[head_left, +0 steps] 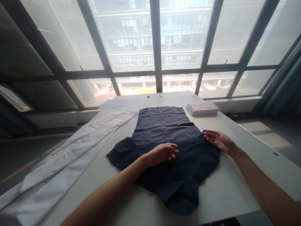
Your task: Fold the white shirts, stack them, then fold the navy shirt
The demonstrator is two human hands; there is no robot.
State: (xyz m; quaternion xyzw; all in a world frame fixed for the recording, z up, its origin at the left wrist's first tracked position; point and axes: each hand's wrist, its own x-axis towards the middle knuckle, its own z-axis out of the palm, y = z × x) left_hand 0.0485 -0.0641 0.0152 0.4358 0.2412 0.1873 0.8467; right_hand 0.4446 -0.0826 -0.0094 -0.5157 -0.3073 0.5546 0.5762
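Observation:
A dark navy short-sleeved shirt (160,131) lies spread on the white table (231,185), its collar towards me and its hem towards the window. Over the middle of the shirt, near the button line, is my left hand (162,153), fingers loosely curved and apart, with nothing in them. My right hand (219,141) is at the shirt's right sleeve, fingers stretched out with their tips at the cloth's edge. Whether those tips press on the fabric I cannot tell. Some small creases run across the shirt's body.
Long white cloth (77,153) lies along the table's left side and hangs towards me. A folded white stack of cloth (202,107) sits at the far right. Beyond the table are framed windows (156,37), with a blue curtain (279,81) on the right.

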